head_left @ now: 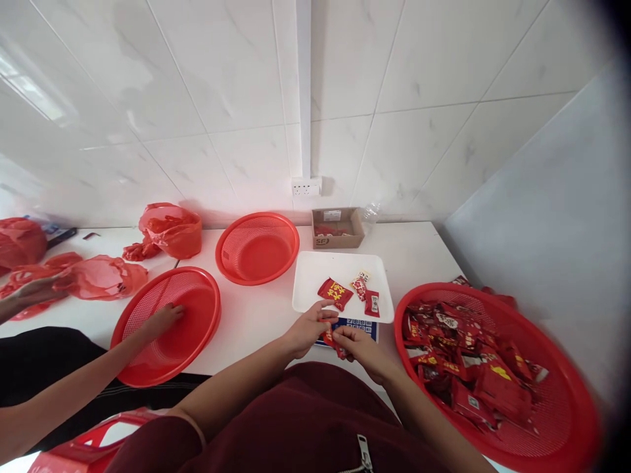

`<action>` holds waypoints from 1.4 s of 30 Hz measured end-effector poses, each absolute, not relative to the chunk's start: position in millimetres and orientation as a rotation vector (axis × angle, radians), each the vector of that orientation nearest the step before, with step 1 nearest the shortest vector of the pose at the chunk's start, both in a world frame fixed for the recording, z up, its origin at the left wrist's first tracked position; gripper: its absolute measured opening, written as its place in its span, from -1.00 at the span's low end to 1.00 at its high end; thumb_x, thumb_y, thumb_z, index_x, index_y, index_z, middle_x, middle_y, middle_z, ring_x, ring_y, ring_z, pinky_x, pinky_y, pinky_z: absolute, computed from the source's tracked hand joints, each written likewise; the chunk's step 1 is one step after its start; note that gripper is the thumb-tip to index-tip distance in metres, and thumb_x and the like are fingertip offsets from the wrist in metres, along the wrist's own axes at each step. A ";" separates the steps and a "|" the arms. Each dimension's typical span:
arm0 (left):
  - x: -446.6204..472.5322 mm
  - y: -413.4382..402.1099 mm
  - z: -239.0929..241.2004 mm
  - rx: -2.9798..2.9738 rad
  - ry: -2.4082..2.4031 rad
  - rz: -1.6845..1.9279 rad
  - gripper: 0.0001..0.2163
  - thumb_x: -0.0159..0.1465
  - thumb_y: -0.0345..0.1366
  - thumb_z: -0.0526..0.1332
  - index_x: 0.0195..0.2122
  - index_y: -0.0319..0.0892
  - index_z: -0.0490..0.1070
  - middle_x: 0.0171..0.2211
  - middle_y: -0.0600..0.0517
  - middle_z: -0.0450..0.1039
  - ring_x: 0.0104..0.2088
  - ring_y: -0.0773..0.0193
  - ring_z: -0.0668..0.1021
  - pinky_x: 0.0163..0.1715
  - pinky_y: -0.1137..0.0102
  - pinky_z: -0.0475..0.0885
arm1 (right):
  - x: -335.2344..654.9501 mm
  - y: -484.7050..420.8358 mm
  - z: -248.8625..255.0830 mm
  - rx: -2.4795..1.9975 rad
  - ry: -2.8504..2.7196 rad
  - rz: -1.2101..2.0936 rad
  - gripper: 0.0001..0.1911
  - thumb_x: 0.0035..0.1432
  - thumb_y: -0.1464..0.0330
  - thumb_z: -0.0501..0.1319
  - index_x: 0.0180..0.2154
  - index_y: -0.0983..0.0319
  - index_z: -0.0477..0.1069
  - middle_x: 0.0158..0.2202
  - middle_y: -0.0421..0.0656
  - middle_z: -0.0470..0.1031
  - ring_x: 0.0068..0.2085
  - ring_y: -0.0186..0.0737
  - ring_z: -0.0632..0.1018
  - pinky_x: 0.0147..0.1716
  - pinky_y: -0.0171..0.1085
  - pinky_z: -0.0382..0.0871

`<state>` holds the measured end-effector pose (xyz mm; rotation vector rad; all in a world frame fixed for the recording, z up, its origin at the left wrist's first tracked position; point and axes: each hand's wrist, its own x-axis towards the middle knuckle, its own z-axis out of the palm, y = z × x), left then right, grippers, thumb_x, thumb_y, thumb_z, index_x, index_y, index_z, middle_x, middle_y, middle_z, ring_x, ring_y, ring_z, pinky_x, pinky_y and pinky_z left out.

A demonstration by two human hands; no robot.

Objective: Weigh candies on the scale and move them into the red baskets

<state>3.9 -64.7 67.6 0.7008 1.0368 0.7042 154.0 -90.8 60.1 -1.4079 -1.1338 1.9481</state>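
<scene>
The fingers of the left hand and the right hand are pinching together on one small red crinkly candy packet. The packet is sitting between both hands, at the near edge of the flat white plastic scale tray, over the blue number buttons.

To do this well, the fingers should be holding the packet softly by its edges, because the shiny wrapper is slippery and the sweet inside could get squashed. Laying it flat in the middle of the tray looks best, so it is not sliding off.

Three more shiny red candy packets are lying flat on the tray. On the right, a big round red plastic mesh basket is holding a heap of them. On the left, another person's hand is resting inside a round red basket, and one more red mesh basket is sitting farther back. A small brown cardboard box is standing by the smooth white tiled wall. Soft, wrinkly red plastic bags are lying far left on the white tabletop.
</scene>
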 end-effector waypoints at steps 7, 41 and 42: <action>-0.2 -64.1 73.5 0.589 1.002 0.837 -0.56 0.06 -0.46 0.28 -0.01 -0.11 0.28 -0.08 -0.06 0.36 -0.06 0.26 0.46 -0.17 0.43 0.36 | 163.3 -89.2 58.7 -1.414 -1.211 1.901 -0.59 0.01 0.00 0.17 -0.51 0.23 0.31 -0.63 -0.31 0.31 -0.58 -0.43 0.28 -0.56 -0.36 0.04; -7.7 -63.8 73.2 1.262 1.216 0.674 -0.51 0.14 -0.36 0.18 0.11 -0.12 0.16 -0.43 0.14 0.32 -0.41 0.37 0.38 -0.31 0.42 0.28 | 179.1 -74.1 28.7 -1.637 -1.202 1.493 -0.73 0.00 0.13 0.14 -0.56 0.18 0.27 -0.65 -0.31 0.26 -0.57 -0.34 0.27 -0.55 -0.33 0.15; -10.9 -65.1 71.6 1.254 1.232 0.649 -0.49 0.14 -0.36 0.18 0.14 -0.13 0.13 -0.38 0.11 0.34 -0.39 0.37 0.39 -0.28 0.41 0.29 | 182.6 -72.8 21.5 -1.670 -1.155 1.467 -0.72 -0.01 0.12 0.13 -0.54 0.19 0.29 -0.63 -0.29 0.30 -0.55 -0.32 0.31 -0.53 -0.32 0.19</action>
